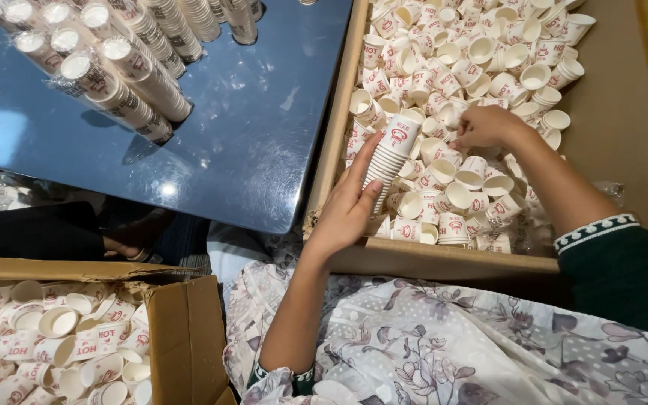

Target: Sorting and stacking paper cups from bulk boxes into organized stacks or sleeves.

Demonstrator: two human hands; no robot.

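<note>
My left hand [350, 202] grips a nested stack of small white paper cups with red print [390, 154], held tilted over the near left part of a large cardboard box [624, 112]. Many loose cups of the same kind [481, 52] fill that box. My right hand [485, 126] reaches into the pile a little right of the stack's top, its fingers closed around a loose cup [453, 114] among the others. Whether that cup is lifted off the pile I cannot tell.
A shiny blue table [256, 127] lies left of the box, with several wrapped sleeves of stacked cups [125, 82] at its far side. A second cardboard box [181, 337] of loose cups sits at lower left. Floral cloth [444, 352] covers my lap.
</note>
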